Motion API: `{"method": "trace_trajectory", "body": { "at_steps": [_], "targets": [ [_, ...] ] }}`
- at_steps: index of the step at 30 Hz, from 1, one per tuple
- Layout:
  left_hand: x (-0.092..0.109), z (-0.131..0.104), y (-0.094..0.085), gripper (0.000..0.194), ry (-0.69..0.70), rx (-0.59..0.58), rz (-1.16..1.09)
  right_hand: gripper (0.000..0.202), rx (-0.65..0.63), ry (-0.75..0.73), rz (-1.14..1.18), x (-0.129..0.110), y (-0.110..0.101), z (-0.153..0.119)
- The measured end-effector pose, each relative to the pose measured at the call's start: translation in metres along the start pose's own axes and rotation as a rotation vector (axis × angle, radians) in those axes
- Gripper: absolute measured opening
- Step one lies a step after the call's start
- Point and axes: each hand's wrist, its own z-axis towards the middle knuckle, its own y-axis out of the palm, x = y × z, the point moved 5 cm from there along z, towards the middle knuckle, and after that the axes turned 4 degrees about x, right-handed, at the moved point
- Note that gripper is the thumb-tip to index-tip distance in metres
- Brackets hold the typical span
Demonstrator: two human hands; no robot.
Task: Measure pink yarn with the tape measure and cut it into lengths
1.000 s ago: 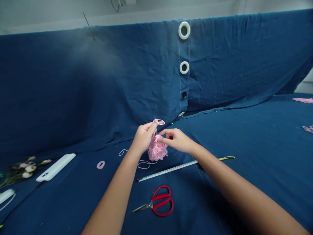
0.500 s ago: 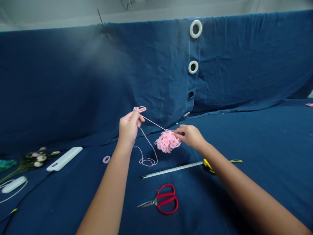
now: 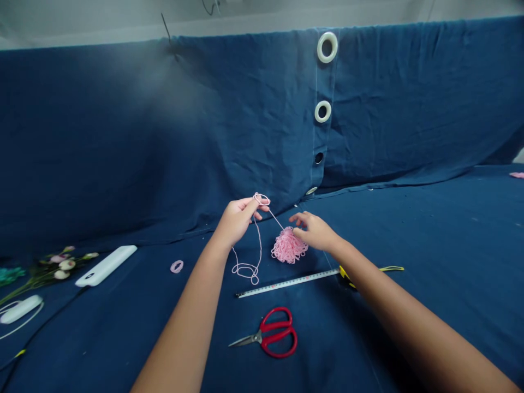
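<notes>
My left hand (image 3: 244,217) is closed on a strand of pink yarn (image 3: 260,240), with a loop of it round the fingertips. From there a taut length runs down to a looped bundle of pink yarn (image 3: 288,248), which hangs just above the cloth. My right hand (image 3: 313,229) is at the bundle's upper right, thumb and fingers parted; whether the thumb touches the bundle I cannot tell. The loose tail of the strand curls below my left hand.
Red-handled scissors (image 3: 274,334) lie in front, below an extended tape measure (image 3: 292,282). A small pink yarn ring (image 3: 177,266) sits left of my left forearm. Farther left are a white power strip (image 3: 107,266), flowers (image 3: 63,265) and a white cabled device (image 3: 22,309).
My left hand has moved right and down, closer to the bundle. The bundle has shifted slightly right and hangs more gathered at its top. My right hand's fingers have parted.
</notes>
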Motion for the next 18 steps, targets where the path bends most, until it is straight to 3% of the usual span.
{"method": "trace_trajectory", "body": {
  "at_steps": [2, 5, 9, 11, 13, 16, 18],
  "targets": [
    [0.002, -0.001, 0.0, 0.047, 0.017, -0.007, 0.007, 0.049, -0.052, 0.017, 0.009, -0.004, 0.018, -0.006],
    [0.009, -0.002, -0.002, 0.05, 0.06, -0.031, -0.041, 0.068, -0.065, 0.154, -0.032, -0.004, 0.043, -0.017],
    [0.012, 0.0, -0.014, 0.05, 0.093, 0.02, -0.071, 0.037, -0.046, 0.24, 0.016, 0.003, 0.051, -0.018],
    [0.008, 0.002, -0.024, 0.05, 0.096, 0.1, -0.012, 0.029, -0.042, 0.212, 0.083, 0.007, 0.043, -0.012],
    [0.003, 0.005, -0.034, 0.057, 0.122, 0.195, 0.1, 0.036, -0.019, 0.157, 0.209, 0.008, 0.032, -0.005],
    [-0.001, 0.005, -0.052, 0.073, 0.217, 0.474, 0.163, 0.057, 0.043, 0.022, 0.547, 0.002, 0.015, 0.004],
    [-0.002, 0.0, -0.059, 0.072, 0.279, 0.683, 0.104, 0.067, 0.084, -0.065, 0.719, -0.005, 0.006, 0.005]
  ]
}}
